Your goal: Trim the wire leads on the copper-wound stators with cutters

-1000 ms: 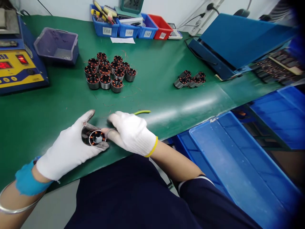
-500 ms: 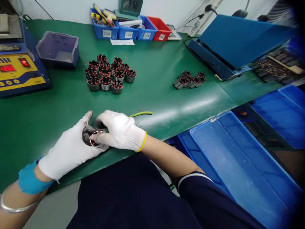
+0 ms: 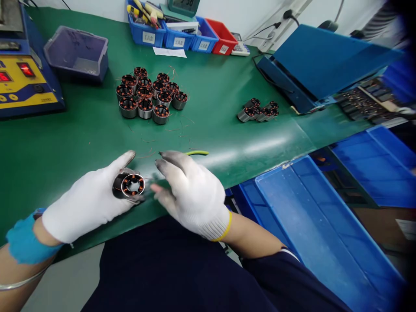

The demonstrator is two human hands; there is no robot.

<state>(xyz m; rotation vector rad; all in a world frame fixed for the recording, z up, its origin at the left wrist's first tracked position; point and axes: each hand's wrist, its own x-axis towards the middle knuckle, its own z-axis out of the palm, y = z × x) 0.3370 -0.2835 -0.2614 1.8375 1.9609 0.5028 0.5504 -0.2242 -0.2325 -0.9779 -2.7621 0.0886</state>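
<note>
My left hand point(image 3: 94, 197), in a white glove with dark fingertips, is closed around a motor stator point(image 3: 143, 185), a short metal ring with copper windings inside. The stator's open end faces up and to the right. Just right of it, my gloved right hand point(image 3: 191, 190) hovers with fingers apart and nothing visible in them. Behind that hand a green-yellow tool handle point(image 3: 199, 152) pokes out, the rest of it hidden. Farther back on the green table stands a group of several wound stators point(image 3: 145, 108), with thin wire scraps around them.
A smaller stator cluster point(image 3: 248, 114) lies right of centre. At the back are a purple bin point(image 3: 76, 54), blue tool boxes point(image 3: 148, 37) and a red box point(image 3: 224, 39). A yellow-and-blue device point(image 3: 27, 82) is left, a blue machine point(image 3: 325, 65) right. Blue crates point(image 3: 312, 225) sit below the table edge.
My right hand has pulled away from the stator toward the right and its fingers have spread. The stator's opening is now uncovered, still in my left hand. The camera view has shifted slightly.
</note>
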